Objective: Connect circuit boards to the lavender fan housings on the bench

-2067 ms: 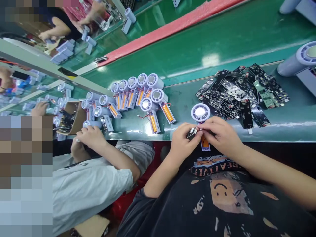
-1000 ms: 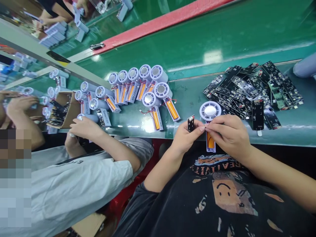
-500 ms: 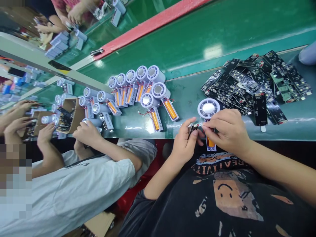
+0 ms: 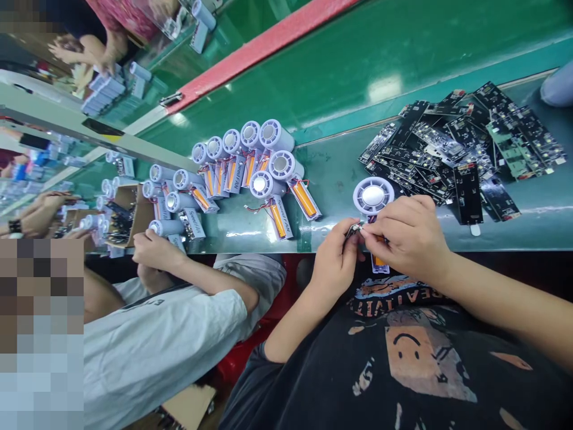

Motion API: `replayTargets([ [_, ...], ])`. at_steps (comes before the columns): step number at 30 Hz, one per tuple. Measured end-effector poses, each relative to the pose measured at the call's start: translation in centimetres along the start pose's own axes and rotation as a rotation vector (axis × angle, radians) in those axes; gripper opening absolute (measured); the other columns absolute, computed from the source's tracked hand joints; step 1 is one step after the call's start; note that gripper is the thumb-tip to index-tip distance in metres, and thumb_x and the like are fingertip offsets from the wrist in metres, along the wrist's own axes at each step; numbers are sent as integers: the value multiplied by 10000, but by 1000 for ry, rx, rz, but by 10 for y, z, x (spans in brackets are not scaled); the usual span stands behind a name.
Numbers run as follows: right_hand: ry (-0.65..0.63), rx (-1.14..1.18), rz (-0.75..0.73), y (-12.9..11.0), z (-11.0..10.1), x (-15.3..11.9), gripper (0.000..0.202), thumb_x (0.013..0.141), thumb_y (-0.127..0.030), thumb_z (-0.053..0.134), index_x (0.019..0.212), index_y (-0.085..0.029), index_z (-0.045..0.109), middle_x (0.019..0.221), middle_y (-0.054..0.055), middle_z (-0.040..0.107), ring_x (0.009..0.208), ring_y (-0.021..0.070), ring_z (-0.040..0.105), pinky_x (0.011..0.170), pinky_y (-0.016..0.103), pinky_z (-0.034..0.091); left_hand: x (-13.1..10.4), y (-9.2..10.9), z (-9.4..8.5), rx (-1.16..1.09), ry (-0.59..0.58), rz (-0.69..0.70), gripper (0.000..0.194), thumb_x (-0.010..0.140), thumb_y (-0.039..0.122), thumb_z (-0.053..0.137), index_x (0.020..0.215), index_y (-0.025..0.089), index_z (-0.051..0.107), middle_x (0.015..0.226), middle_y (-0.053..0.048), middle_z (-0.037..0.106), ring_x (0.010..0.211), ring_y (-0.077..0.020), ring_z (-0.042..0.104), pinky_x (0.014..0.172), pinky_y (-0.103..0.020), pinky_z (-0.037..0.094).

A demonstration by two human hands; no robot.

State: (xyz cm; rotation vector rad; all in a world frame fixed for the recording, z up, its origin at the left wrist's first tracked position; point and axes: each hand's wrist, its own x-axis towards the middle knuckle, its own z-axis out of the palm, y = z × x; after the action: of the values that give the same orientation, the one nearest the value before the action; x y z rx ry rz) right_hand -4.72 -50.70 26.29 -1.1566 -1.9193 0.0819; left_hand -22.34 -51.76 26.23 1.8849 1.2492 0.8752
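A small black circuit board (image 4: 353, 230) is pinched in my left hand (image 4: 335, 257), near the table's front edge. My right hand (image 4: 409, 242) is closed at the board's end, its fingertips on a small white piece that looks like a wire connector. Beneath and behind my right hand lies a lilac fan (image 4: 373, 196), its round head on the table and its handle, with an orange battery (image 4: 379, 260), jutting over the edge. My right fingers hide part of the handle.
Black circuit boards (image 4: 468, 194) lie piled at the right. Several lilac fans (image 4: 280, 218) with orange batteries stand left of my hands. Farther left, a co-worker's hand (image 4: 156, 251) is near a cardboard box (image 4: 138, 209) of boards. A red strip (image 4: 268, 45) runs behind.
The board in my left hand has tilted and my two hands' fingertips have come closer together. The view has shifted slightly. At the left, the co-workers' hands have moved.
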Motion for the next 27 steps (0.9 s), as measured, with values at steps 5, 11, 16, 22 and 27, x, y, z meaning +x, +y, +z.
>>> replayTargets([
  [5, -21, -64, -15, -3, -2, 2, 288, 956, -220, 587, 669, -224, 614, 717, 6, 640, 741, 180, 547, 737, 397, 342, 1, 2, -1, 97, 21, 68, 217, 1033, 204, 480, 1227, 229, 574, 1028, -23, 735, 666, -108, 657, 719, -277, 569],
  [11, -65, -81, -9, -2, -6, 2, 319, 980, -236, 550, 666, -226, 603, 742, 14, 646, 750, 182, 529, 744, 393, 333, -2, -1, 0, 131, 8, 40, 233, 1052, 250, 449, 1253, 223, 564, 1120, -52, 737, 579, -79, 613, 701, -283, 578],
  [16, -67, -54, -4, 0, -3, -2, 307, 991, -224, 552, 691, -209, 618, 751, 23, 657, 767, 192, 559, 750, 388, 345, -5, -1, 3, 194, 35, 131, 255, 1053, 241, 446, 1273, 208, 571, 1130, -75, 742, 761, -127, 700, 799, -295, 599],
  [22, -61, 50, 25, 3, -1, -3, 231, 1006, -247, 571, 804, -207, 674, 801, 20, 680, 813, 200, 606, 763, 385, 359, -5, -2, 5, 83, 16, 94, 235, 1056, 237, 454, 1263, 205, 562, 1046, -34, 740, 556, -50, 609, 718, -245, 590],
  [27, -35, 192, 26, 18, -20, 0, 115, 956, -277, 612, 1034, -213, 668, 948, 59, 688, 907, 219, 630, 792, 369, 454, -3, -9, 1, -177, -37, -13, 237, 1057, 326, 473, 1255, 230, 561, 897, 12, 680, 502, -41, 554, 518, -178, 495],
])
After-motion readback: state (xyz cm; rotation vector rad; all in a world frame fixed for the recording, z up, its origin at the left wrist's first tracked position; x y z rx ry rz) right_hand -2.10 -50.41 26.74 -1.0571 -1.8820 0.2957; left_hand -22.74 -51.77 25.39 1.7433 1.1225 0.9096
